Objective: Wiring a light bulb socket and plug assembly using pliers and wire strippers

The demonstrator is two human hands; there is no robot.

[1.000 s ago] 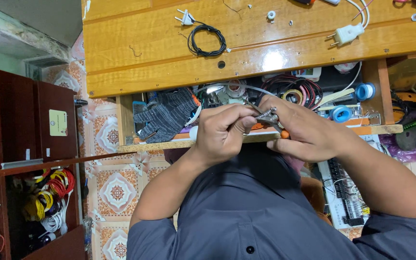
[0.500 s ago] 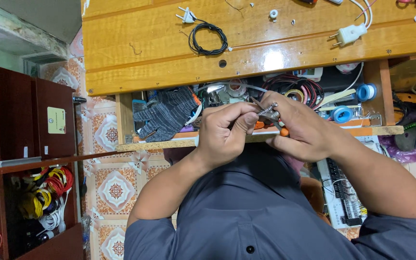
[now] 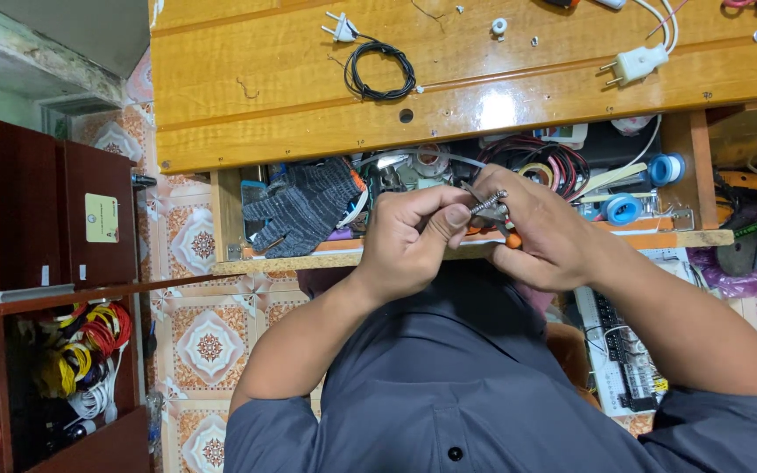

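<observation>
Pliers sit mid-frame, their orange-handled axis slanting lower right into the clamped right hand, left hand fingertips pinched at the tip.

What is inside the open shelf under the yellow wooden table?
The shelf holds grey knitted gloves, red and black wire coils and blue tape rolls. The hands hide part of it.

I'm looking at a small electrical repair workshop: just beyond my fingers a cluttered shelf of wire coils and tape rolls, above it a wooden worktop with plugs.
</observation>
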